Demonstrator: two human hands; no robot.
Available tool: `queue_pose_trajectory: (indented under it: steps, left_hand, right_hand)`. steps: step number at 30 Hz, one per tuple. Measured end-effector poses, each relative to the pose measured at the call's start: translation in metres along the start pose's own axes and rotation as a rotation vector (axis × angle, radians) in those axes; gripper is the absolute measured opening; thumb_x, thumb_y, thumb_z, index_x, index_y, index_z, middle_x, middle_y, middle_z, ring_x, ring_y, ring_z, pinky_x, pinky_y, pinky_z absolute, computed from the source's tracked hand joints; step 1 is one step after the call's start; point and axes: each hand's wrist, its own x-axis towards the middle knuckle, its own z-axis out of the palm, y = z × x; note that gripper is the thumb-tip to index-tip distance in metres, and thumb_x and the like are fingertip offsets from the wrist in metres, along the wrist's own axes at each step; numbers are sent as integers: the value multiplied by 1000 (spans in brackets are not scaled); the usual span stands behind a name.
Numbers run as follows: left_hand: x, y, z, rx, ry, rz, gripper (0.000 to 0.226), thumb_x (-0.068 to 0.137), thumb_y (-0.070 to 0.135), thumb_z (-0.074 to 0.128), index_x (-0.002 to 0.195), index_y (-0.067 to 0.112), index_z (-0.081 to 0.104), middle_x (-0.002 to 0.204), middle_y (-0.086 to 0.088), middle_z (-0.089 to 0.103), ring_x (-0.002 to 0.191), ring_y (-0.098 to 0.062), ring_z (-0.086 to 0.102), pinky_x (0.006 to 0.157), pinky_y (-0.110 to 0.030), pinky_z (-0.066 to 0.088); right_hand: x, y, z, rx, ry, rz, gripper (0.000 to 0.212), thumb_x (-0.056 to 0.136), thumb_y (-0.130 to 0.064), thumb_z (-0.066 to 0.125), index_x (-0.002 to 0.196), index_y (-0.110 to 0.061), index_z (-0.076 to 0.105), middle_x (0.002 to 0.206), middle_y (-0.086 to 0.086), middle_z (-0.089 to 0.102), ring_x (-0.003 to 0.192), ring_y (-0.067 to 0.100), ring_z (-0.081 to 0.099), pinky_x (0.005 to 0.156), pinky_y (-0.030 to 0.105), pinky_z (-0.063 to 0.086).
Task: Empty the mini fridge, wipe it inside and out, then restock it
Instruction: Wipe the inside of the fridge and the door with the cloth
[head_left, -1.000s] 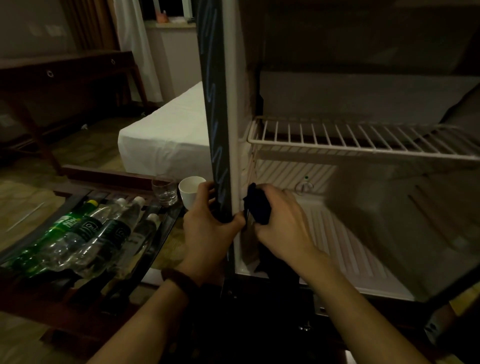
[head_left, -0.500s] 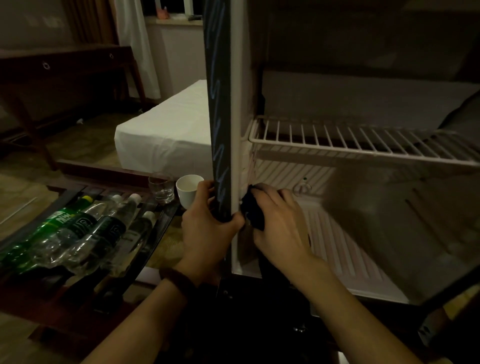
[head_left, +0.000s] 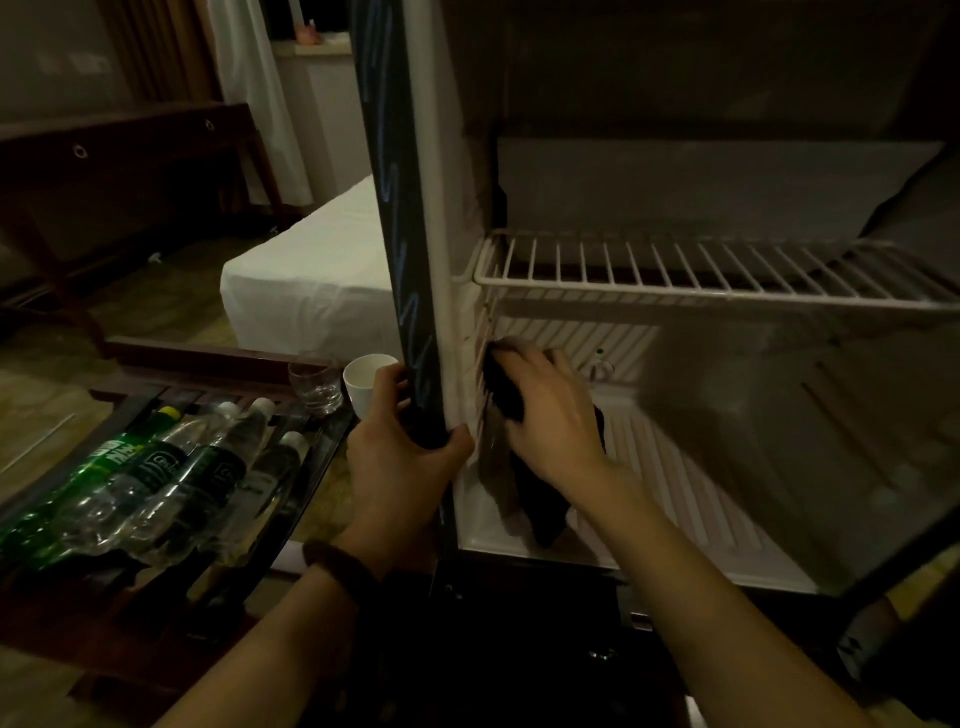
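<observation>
**Wiping the fridge's inner left wall**

Head view: the mini fridge (head_left: 727, 405) stands open and emptied, filling the frame from 12 to 4 o'clock, with only its white wire shelf (head_left: 717, 270) across the upper part. The left hand (head_left: 400, 457), just left of centre, wraps fingers and thumb around the dark front edge of the fridge's left side panel (head_left: 405, 270), likely to brace the cabinet so it does not shift under the rubbing. The right hand (head_left: 556, 410), at centre, presses a dark cloth (head_left: 530, 499) against the ribbed inner left wall, fingers curled over the bunched top of it while the loose tail hangs down toward the fridge floor. Working near the front low corner suggests the inside wipe is under way, not finished.

At 8 o'clock, a dark slatted tray (head_left: 332, 441) holds the removed stock: a green bottle (head_left: 98, 467) and several clear bottles (head_left: 208, 467) lying side by side, probably parked there within reach for restocking. At the tray's far end, toward 10 o'clock from centre, a small glass (head_left: 315, 382) and a white cup (head_left: 366, 376) stand just beside the left hand. A white-covered bed (head_left: 311, 280) sits behind them.
</observation>
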Motion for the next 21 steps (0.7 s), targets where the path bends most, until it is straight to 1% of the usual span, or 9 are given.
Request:
queue_pose_trajectory:
  steps: [3, 5, 7, 9, 11, 13, 16, 18, 21]
  left_hand:
    - [0, 0, 1, 0, 10, 10, 55, 67, 15, 76, 109, 27, 44, 101, 20, 55, 96, -4, 60, 86, -34, 54]
    - [1, 1, -1, -9, -10, -5, 55, 64, 20, 74, 109, 29, 43, 101, 25, 53, 96, 2, 58, 85, -34, 54]
    - [1, 1, -3, -13, -26, -13, 55, 63, 21, 74, 108, 30, 43, 101, 26, 53, 96, 3, 57, 85, -36, 55]
    - [1, 1, -3, -30, -30, -22, 54, 65, 17, 73, 109, 29, 44, 103, 22, 55, 97, 0, 59, 85, -39, 55]
    - [0, 1, -3, -38, -25, -24, 53, 65, 18, 73, 108, 30, 45, 104, 20, 56, 99, -4, 60, 85, -40, 55]
    - [0, 0, -2, -21, -20, -19, 53, 64, 20, 73, 107, 33, 45, 105, 19, 57, 100, -5, 60, 85, -40, 55]
    - [1, -3, -2, -6, -14, -6, 53, 68, 15, 75, 108, 32, 45, 106, 15, 58, 101, -8, 60, 86, -38, 54]
    - [1, -3, -1, -5, -8, 2, 53, 68, 12, 76, 108, 30, 45, 104, 15, 57, 100, -7, 60, 87, -37, 54]
    - [1, -2, -1, -9, -2, -1, 52, 67, 16, 76, 105, 34, 44, 102, 20, 55, 98, -2, 58, 87, -36, 54]
  right_hand:
    - [-26, -8, -16, -4, -19, -183, 59, 61, -5, 74, 118, -11, 59, 127, 4, 58, 91, 28, 52, 69, 37, 46]
    - [-31, -8, -20, 17, -39, -230, 61, 60, -3, 74, 119, -12, 58, 125, 3, 59, 91, 26, 51, 68, 36, 46]
    - [-25, -6, -18, 56, -37, -148, 61, 62, 1, 72, 120, -12, 57, 119, 4, 62, 91, 28, 52, 68, 38, 47]
    - [-12, 0, -9, 63, -41, 23, 61, 71, 1, 66, 129, -13, 52, 122, 6, 60, 98, 31, 51, 76, 40, 46]
    - [1, 11, 6, 3, -103, 142, 58, 82, -7, 60, 137, -17, 44, 133, 4, 53, 107, 31, 46, 83, 37, 40]
    - [12, 18, 20, 4, -110, 189, 53, 88, -18, 58, 139, -21, 42, 138, 3, 48, 110, 30, 43, 85, 36, 38]
    - [24, 21, 28, -41, -89, 227, 52, 88, -22, 59, 138, -21, 44, 137, 5, 46, 114, 31, 40, 90, 38, 36]
    - [24, 18, 28, -73, -59, 221, 49, 86, -20, 61, 133, -17, 47, 131, 7, 50, 112, 30, 40, 87, 37, 35]
    - [26, 12, 24, 39, 0, 270, 44, 79, -10, 66, 118, -8, 47, 115, 16, 52, 107, 31, 44, 82, 36, 38]
